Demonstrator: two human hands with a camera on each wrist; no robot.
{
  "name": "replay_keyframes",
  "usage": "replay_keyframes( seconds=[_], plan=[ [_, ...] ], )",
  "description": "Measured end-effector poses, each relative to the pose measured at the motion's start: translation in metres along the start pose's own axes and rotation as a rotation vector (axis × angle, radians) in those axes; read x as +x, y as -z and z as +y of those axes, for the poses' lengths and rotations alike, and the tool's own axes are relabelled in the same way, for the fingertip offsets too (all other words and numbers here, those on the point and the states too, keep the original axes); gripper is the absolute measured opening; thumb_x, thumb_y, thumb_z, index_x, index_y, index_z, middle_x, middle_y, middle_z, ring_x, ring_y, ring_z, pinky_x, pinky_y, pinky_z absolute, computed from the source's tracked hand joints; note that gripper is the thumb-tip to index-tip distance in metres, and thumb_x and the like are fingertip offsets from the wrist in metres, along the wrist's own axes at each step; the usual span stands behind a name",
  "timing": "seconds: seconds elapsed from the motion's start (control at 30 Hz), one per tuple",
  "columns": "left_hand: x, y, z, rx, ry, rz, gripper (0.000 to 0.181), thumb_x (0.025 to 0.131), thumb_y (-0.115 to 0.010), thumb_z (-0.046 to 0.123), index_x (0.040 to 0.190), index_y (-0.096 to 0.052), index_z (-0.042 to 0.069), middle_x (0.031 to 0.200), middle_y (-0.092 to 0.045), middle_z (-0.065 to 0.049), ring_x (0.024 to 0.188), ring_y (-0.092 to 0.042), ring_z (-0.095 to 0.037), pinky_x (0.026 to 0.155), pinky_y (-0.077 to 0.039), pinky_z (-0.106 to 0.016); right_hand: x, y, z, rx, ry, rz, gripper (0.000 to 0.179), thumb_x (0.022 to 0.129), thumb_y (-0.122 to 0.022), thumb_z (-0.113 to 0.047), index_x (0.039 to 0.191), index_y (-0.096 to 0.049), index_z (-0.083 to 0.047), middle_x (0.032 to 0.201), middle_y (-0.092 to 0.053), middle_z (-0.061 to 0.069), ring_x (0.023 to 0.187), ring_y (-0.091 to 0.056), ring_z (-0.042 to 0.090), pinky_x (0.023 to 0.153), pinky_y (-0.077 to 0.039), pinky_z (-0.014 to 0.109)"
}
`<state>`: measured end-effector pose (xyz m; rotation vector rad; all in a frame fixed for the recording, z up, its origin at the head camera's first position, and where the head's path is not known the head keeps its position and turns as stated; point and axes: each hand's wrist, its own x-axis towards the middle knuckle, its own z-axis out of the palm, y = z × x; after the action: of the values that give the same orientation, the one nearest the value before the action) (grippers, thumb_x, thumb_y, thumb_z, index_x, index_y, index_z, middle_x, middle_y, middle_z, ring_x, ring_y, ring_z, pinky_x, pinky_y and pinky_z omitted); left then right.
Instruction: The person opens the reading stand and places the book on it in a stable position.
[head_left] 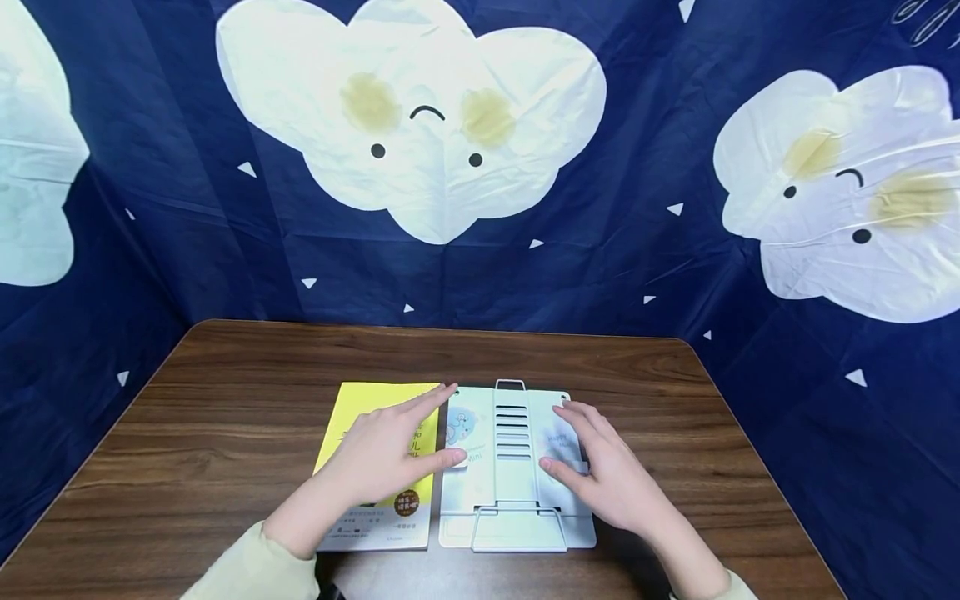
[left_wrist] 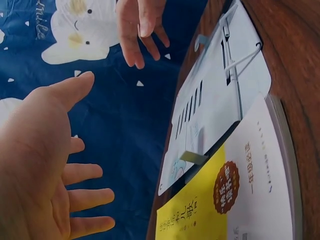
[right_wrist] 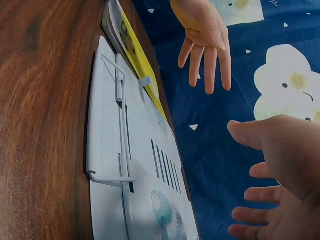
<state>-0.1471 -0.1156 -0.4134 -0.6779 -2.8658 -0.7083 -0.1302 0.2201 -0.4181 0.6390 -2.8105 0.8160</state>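
A pale blue-white folding book stand (head_left: pixel 512 475) lies flat on the table, with a slotted centre strip, a wire ledge at its near edge and printed cartoon pictures. Left of it lies a yellow and white book (head_left: pixel 375 517) with printed characters and a round brown badge. My left hand (head_left: pixel 382 454) hovers over the book, fingers extended toward the stand's left edge. My right hand (head_left: pixel 607 471) is above the stand's right side, thumb and fingers spread. In both wrist views the left hand (left_wrist: pixel 45 165) and right hand (right_wrist: pixel 280 180) hold nothing and appear raised off the surfaces.
The brown wood-grain table (head_left: pixel 225 450) extends around both items. Dark blue cloth (head_left: pixel 637 167) printed with white clouds and small triangles hangs along the table's back and sides. Small clips (left_wrist: pixel 194 157) stick up from the stand.
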Motion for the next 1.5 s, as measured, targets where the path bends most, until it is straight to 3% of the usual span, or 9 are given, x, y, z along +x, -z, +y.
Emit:
replay_keyframes(
  seconds=[0.2, 0.33, 0.4, 0.5, 0.6, 0.73, 0.83, 0.9, 1.5],
  plan=[
    [0.001, -0.002, 0.003, -0.095, 0.034, -0.037, 0.094, 0.086, -0.056, 0.089, 0.159, -0.051, 0.029, 0.147, -0.063, -0.001, 0.122, -0.068, -0.023, 0.095, -0.056, -0.048, -0.001, 0.000, -0.001, 0.052, -0.023, -0.006, 0.064, 0.095, -0.082, -0.039, 0.145, -0.061, -0.007, 0.147, -0.057, 0.004, 0.130, -0.059, 0.026, 0.103, -0.053, 0.049],
    [0.002, -0.004, 0.005, -0.116, 0.044, -0.060, 0.092, 0.086, -0.057, 0.087, 0.156, -0.055, 0.028, 0.100, -0.077, 0.005, 0.079, -0.066, -0.013, 0.071, -0.053, -0.037, -0.002, -0.001, -0.001, 0.089, -0.056, -0.027, 0.061, 0.095, -0.082, -0.035, 0.144, -0.061, -0.006, 0.142, -0.060, 0.005, 0.120, -0.065, 0.028, 0.096, -0.057, 0.047],
    [0.002, -0.004, 0.005, -0.121, 0.046, -0.075, 0.088, 0.087, -0.060, 0.085, 0.155, -0.057, 0.028, 0.067, -0.060, 0.011, 0.056, -0.048, -0.009, 0.057, -0.043, -0.032, -0.002, -0.002, -0.002, 0.108, -0.085, -0.043, 0.059, 0.095, -0.082, -0.033, 0.144, -0.062, -0.006, 0.140, -0.062, 0.007, 0.116, -0.067, 0.027, 0.093, -0.058, 0.047],
    [0.002, -0.005, 0.007, -0.135, 0.053, -0.095, 0.079, 0.090, -0.066, 0.077, 0.152, -0.060, 0.028, 0.049, -0.030, 0.012, 0.042, -0.027, -0.009, 0.048, -0.032, -0.032, -0.002, -0.002, -0.002, 0.147, -0.131, -0.066, 0.058, 0.095, -0.083, -0.031, 0.143, -0.063, -0.005, 0.136, -0.065, 0.010, 0.111, -0.069, 0.025, 0.091, -0.059, 0.047],
    [0.002, -0.006, 0.008, -0.165, 0.055, -0.098, 0.069, 0.092, -0.071, 0.068, 0.148, -0.064, 0.027, 0.047, -0.032, 0.012, 0.044, -0.032, -0.009, 0.049, -0.036, -0.032, -0.002, -0.002, -0.002, 0.188, -0.159, -0.084, 0.057, 0.095, -0.083, -0.032, 0.140, -0.064, -0.002, 0.131, -0.068, 0.011, 0.107, -0.070, 0.023, 0.088, -0.060, 0.043],
    [0.000, -0.009, 0.008, -0.238, 0.056, -0.080, 0.064, 0.094, -0.072, 0.064, 0.142, -0.069, 0.022, 0.086, -0.077, 0.005, 0.083, -0.072, -0.014, 0.076, -0.058, -0.039, -0.003, -0.002, -0.001, 0.233, -0.183, -0.102, 0.055, 0.096, -0.081, -0.034, 0.135, -0.066, 0.001, 0.126, -0.070, 0.012, 0.101, -0.071, 0.020, 0.085, -0.061, 0.040],
    [0.000, -0.012, 0.007, -0.329, 0.063, -0.083, 0.067, 0.095, -0.071, 0.064, 0.139, -0.070, 0.014, 0.131, -0.073, -0.002, 0.118, -0.071, -0.023, 0.099, -0.056, -0.048, -0.004, -0.002, -0.001, 0.252, -0.203, -0.109, 0.051, 0.096, -0.081, -0.033, 0.133, -0.068, 0.001, 0.124, -0.071, 0.011, 0.097, -0.071, 0.017, 0.083, -0.061, 0.040],
    [0.000, -0.014, 0.007, -0.388, 0.073, -0.104, 0.070, 0.095, -0.071, 0.064, 0.140, -0.069, 0.010, 0.136, -0.071, -0.005, 0.119, -0.071, -0.025, 0.101, -0.055, -0.050, -0.005, -0.002, -0.001, 0.263, -0.208, -0.111, 0.050, 0.096, -0.081, -0.032, 0.131, -0.069, 0.001, 0.122, -0.072, 0.010, 0.095, -0.072, 0.015, 0.083, -0.061, 0.040],
    [-0.002, -0.032, 0.013, -0.640, 0.163, -0.238, 0.060, 0.096, -0.078, 0.043, 0.133, -0.069, -0.003, 0.100, -0.076, -0.001, 0.081, -0.073, -0.014, 0.067, -0.060, -0.033, -0.013, -0.002, 0.007, 0.352, -0.219, -0.241, 0.043, 0.095, -0.082, -0.025, 0.120, -0.073, 0.009, 0.096, -0.076, 0.000, 0.085, -0.070, 0.016, 0.070, -0.058, 0.028]
  ],
)
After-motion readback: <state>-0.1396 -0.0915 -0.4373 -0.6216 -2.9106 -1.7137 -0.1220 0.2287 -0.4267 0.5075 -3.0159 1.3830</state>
